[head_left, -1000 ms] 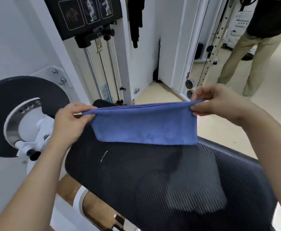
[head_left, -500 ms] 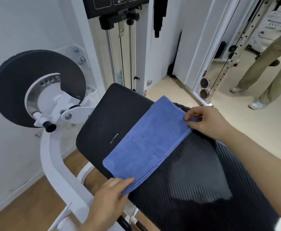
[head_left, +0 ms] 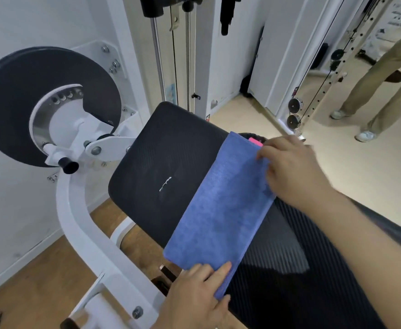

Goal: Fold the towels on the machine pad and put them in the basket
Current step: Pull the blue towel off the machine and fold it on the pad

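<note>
On the black pad (head_left: 161, 150) the blue towel (head_left: 223, 210) lies folded into a long strip. Left hand (head_left: 194, 295) pinches its near end, right hand (head_left: 292, 172) its far edge; best bring the ends together squarely, edges aligned

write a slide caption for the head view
Left hand and right hand hold a folded blue towel flat on the black machine pad.

Only sliver of pink item (head_left: 255, 141) visible to me; rest hidden under blue towel (head_left: 220, 210) and right hand (head_left: 294, 169). Bystander (head_left: 373, 91) cut off above legs by frame edge. Wrist of left hand (head_left: 194, 295) runs off bottom.
</note>
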`<state>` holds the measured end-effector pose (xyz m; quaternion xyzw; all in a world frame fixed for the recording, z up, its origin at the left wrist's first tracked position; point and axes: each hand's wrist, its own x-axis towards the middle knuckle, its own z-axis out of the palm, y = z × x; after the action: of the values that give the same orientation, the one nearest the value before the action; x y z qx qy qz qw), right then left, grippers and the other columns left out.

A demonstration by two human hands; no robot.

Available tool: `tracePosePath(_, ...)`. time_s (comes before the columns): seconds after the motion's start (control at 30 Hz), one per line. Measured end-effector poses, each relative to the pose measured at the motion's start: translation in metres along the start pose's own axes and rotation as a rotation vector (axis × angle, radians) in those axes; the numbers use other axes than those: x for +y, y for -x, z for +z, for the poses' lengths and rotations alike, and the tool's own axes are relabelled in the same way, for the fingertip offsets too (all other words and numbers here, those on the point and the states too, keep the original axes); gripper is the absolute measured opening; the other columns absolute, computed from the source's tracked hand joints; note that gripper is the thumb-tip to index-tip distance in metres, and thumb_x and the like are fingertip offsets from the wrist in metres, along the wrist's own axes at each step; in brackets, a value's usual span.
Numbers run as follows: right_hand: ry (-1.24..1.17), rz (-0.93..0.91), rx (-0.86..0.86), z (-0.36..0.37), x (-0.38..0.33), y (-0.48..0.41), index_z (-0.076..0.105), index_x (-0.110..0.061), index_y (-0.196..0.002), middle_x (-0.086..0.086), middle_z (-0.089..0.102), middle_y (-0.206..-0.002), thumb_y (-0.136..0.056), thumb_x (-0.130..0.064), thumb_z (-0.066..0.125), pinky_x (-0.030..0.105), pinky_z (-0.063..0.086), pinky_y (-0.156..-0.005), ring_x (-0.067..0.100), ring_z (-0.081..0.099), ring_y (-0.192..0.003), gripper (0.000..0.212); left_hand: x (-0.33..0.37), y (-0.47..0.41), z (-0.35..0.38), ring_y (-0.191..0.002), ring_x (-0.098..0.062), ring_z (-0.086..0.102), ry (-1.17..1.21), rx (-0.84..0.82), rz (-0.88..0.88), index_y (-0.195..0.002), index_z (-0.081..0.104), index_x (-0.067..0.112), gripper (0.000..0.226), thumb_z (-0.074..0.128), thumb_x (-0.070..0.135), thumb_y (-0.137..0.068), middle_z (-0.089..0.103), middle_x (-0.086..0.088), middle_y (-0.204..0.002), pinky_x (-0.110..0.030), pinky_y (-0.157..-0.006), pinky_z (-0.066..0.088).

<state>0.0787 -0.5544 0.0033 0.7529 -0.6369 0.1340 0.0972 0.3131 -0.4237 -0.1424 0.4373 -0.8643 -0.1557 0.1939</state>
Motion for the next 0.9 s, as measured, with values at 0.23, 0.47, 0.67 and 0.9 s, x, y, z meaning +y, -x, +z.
tracePosePath(0.23,0.165,-0.262,-0.238,0.078,-0.060,0.026,0.049,-0.012,-0.140,0.007,0.043,-0.150,-0.093,-0.046,0.035,0.051,0.031,-0.110,0.025,0.035,-0.141,0.060,-0.031,-0.049,-0.011,-0.135,-0.020,0.042,-0.116,0.252,-0.045,-0.136,0.054,0.011,0.050,0.045,0.043,-0.098,0.050,-0.005,-0.143,-0.036,-0.110,0.036)
tracePosePath(0.47,0.142,-0.174,-0.126,0.079,-0.048,0.025,0.021,-0.016,-0.153,0.004,0.017,-0.161,-0.097,-0.050,0.038,0.050,0.017,-0.116,0.021,0.015,-0.148,0.068,-0.041,-0.051,0.013,-0.148,-0.026,0.015,-0.212,0.020,-0.119,-0.152,0.022,0.022,0.070,0.025,0.064,-0.096,0.020,-0.007,-0.160,-0.055,-0.112,0.023)
tracePosePath(0.67,0.214,-0.049,-0.154,0.077,-0.030,0.024,0.029,-0.017,-0.151,0.005,0.023,-0.159,-0.097,-0.053,0.028,0.051,0.013,-0.117,0.022,0.019,-0.147,0.065,-0.041,-0.051,0.008,-0.149,-0.028,0.011,-0.251,-0.021,-0.096,-0.153,0.017,0.026,0.069,0.025,0.064,-0.096,0.015,-0.008,-0.161,-0.059,-0.112,0.020)
tracePosePath(0.9,0.192,-0.054,-0.114,0.075,-0.033,0.024,0.030,-0.021,-0.151,0.005,0.022,-0.160,-0.097,-0.049,0.032,0.051,0.012,-0.117,0.022,0.018,-0.148,0.060,-0.042,-0.002,0.013,-0.145,-0.028,0.023,-0.237,-0.048,0.149,-0.142,0.038,0.044,0.058,0.050,0.059,-0.087,0.028,-0.006,-0.156,-0.061,-0.109,0.024)
